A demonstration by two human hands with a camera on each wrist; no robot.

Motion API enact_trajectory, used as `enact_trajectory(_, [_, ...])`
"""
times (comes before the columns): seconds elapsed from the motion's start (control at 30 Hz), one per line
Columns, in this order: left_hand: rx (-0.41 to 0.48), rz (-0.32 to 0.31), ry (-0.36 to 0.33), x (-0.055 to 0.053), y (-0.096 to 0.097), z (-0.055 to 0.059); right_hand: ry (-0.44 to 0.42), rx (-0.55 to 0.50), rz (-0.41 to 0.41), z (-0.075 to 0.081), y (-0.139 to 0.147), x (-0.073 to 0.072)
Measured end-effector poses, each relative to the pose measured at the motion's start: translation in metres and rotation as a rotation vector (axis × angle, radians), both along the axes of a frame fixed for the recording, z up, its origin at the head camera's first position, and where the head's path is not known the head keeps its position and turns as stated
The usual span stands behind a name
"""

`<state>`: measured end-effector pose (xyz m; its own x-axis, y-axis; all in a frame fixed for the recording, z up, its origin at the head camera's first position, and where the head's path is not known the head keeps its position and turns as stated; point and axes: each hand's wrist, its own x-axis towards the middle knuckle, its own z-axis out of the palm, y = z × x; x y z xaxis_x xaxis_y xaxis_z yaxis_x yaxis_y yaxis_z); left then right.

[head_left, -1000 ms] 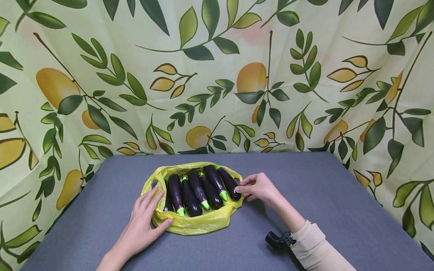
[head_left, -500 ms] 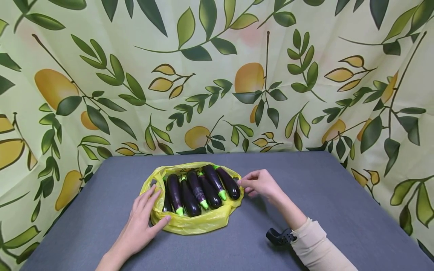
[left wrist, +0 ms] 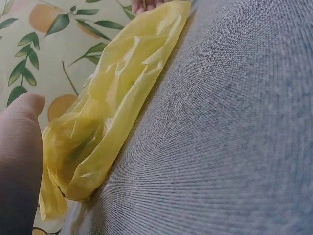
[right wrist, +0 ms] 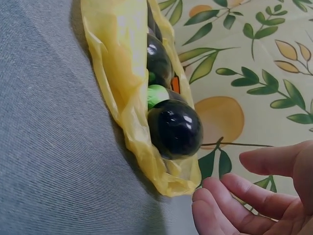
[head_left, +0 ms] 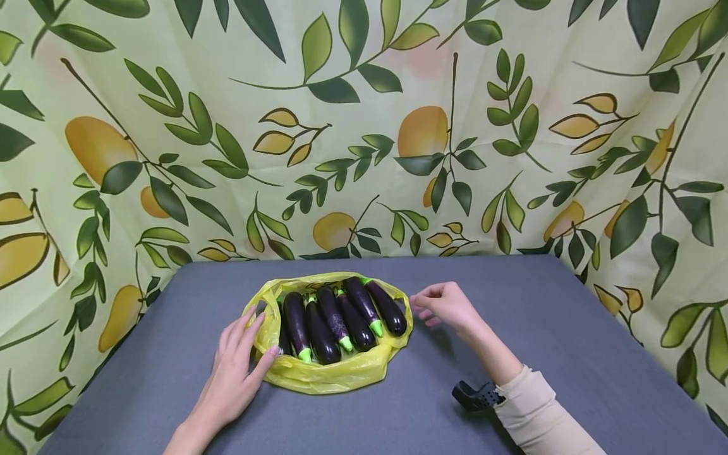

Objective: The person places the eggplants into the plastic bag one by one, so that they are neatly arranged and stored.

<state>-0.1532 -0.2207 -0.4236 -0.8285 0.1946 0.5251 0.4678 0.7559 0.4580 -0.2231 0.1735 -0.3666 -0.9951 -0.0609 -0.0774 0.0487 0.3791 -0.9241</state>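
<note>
A yellow plastic bag (head_left: 330, 379) lies on the table with its mouth spread wide. Several glossy dark eggplants (head_left: 323, 338) with bright green caps sit side by side in it. My left hand (head_left: 233, 366) is at the bag's left rim, fingers extended and thumb held apart from them; whether the fingertips touch the plastic is hard to tell. Just off the bag's right edge, my right hand (head_left: 446, 308) holds nothing, its fingers loosely bent. The right wrist view shows a gap between thumb and fingers, near the bag's end and the rounded end of one eggplant (right wrist: 175, 128).
The grey cloth-covered table (head_left: 512, 303) extends on both sides of the bag. A curtain (head_left: 364, 139) printed with leaves and fruit hangs behind it. A black wrist strap (head_left: 478, 396) sits at the right sleeve.
My right hand has let go at the bag's right edge and moved a little away to the right. The left hand's fingers have drawn slightly back from the rim. The eggplants stay put.
</note>
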Motion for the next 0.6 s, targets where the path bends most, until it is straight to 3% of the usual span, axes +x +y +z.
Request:
enact_trajectory(0.33, [0.003, 0.007, 0.027, 0.000, 0.005, 0.005, 0.042, 0.027, -0.037, 0.009, 0.025, 0.004])
enact_trajectory(0.6, [-0.053, -0.011, 0.071, 0.005, 0.016, 0.012, 0.063, 0.062, -0.061, 0.010, 0.059, 0.017])
